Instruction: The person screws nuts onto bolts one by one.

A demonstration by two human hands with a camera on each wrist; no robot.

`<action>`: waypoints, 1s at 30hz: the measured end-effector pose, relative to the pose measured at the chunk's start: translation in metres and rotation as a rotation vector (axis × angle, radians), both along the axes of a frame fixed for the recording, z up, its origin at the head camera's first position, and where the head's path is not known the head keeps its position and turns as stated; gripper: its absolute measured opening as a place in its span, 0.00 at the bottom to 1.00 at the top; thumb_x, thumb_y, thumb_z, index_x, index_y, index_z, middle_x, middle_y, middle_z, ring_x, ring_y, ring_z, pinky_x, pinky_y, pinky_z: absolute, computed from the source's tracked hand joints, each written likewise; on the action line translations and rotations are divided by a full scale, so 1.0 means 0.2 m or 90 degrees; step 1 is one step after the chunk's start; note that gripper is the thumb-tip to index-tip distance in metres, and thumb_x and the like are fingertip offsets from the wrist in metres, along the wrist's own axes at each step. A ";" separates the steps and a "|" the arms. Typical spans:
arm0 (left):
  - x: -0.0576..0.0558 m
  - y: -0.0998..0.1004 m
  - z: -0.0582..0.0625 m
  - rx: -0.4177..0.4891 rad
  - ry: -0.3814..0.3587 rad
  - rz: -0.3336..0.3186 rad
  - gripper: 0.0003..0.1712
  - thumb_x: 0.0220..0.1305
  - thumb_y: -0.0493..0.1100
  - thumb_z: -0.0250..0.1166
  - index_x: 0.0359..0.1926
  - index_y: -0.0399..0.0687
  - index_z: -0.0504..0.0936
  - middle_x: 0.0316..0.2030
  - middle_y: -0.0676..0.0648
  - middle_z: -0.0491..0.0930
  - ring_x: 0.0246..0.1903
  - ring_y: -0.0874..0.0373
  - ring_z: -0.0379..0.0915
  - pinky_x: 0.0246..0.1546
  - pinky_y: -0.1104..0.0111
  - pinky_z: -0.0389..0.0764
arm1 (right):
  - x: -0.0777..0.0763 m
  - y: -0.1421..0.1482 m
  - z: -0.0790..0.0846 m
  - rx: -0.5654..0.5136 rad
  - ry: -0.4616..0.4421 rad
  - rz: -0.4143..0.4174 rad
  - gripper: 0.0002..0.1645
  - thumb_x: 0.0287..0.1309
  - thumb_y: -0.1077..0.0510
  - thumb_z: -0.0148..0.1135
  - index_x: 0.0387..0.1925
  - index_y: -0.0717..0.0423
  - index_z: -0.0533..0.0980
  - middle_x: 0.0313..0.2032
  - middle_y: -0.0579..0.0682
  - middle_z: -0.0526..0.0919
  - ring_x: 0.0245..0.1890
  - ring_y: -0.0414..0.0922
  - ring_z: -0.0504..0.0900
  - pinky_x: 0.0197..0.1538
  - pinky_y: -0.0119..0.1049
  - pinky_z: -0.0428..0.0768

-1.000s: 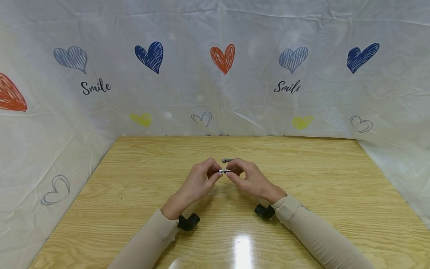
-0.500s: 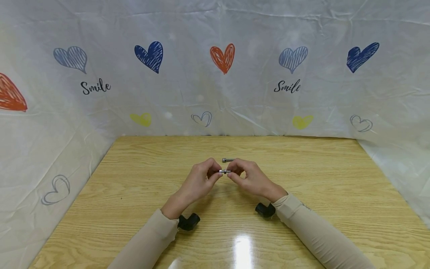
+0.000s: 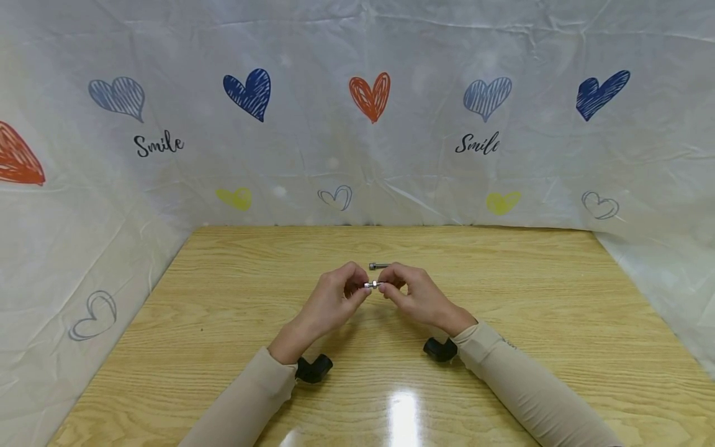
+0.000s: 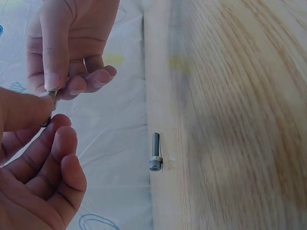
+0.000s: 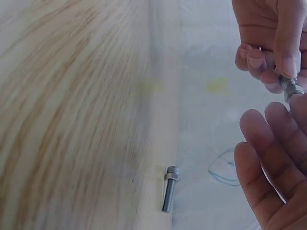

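Observation:
Over the middle of the table, a small metal bolt (image 3: 368,285) with a nut (image 3: 375,284) on its shank lies level between both hands. My left hand (image 3: 331,299) pinches the head end between thumb and fingertips. At the threaded end, the thumb and fingertips of my right hand (image 3: 418,299) pinch the shank just beyond the nut. Fingers hide much of the held bolt (image 5: 289,87) in the wrist views. Behind the hands lies a second bolt (image 3: 373,266), partly covered by the right hand; the left wrist view shows this bolt (image 4: 155,152) with a nut close to its head.
Two black elbow-shaped pieces (image 3: 314,369) (image 3: 440,349) show by the cuffs, one at each wrist. The wood-grain table (image 3: 223,267) ends at a pale cloth backdrop (image 3: 301,161) printed with hearts.
The right thumb and fingertips shift slightly at the threaded end, and the nut shows brighter. My left hand and the bolt on the table stay where they were.

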State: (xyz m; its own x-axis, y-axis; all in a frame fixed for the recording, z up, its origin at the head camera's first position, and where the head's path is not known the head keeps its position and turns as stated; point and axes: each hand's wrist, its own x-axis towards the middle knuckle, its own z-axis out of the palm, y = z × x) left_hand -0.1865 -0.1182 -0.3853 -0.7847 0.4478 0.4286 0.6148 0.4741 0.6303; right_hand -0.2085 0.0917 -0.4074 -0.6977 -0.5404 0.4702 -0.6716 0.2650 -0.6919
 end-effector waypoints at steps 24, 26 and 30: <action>0.01 0.02 0.00 -0.040 0.018 0.008 0.05 0.62 0.38 0.66 0.37 0.49 0.77 0.31 0.57 0.77 0.27 0.65 0.70 0.28 0.69 0.74 | 0.02 -0.02 -0.01 0.000 0.031 0.000 0.02 0.67 0.58 0.57 0.39 0.48 0.75 0.28 0.43 0.79 0.28 0.35 0.77 0.34 0.33 0.76; 0.01 0.02 0.00 -0.040 0.016 0.009 0.03 0.63 0.39 0.65 0.37 0.49 0.78 0.31 0.57 0.77 0.27 0.65 0.70 0.28 0.69 0.74 | 0.02 -0.03 -0.01 -0.004 0.037 -0.002 0.02 0.67 0.58 0.57 0.39 0.49 0.75 0.28 0.44 0.79 0.28 0.35 0.77 0.34 0.33 0.76; 0.01 0.01 0.00 -0.042 0.010 0.010 0.02 0.66 0.42 0.63 0.37 0.49 0.79 0.32 0.57 0.77 0.28 0.64 0.70 0.30 0.69 0.74 | 0.02 -0.03 -0.01 -0.008 0.041 -0.005 0.02 0.66 0.58 0.57 0.39 0.49 0.75 0.28 0.44 0.79 0.28 0.35 0.77 0.33 0.33 0.76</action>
State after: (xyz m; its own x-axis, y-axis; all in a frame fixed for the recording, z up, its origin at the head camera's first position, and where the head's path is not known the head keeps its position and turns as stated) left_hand -0.1843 -0.1153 -0.3862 -0.7854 0.4629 0.4109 0.6164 0.5248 0.5870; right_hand -0.2035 0.0862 -0.4097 -0.6701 -0.5283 0.5214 -0.7127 0.2617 -0.6509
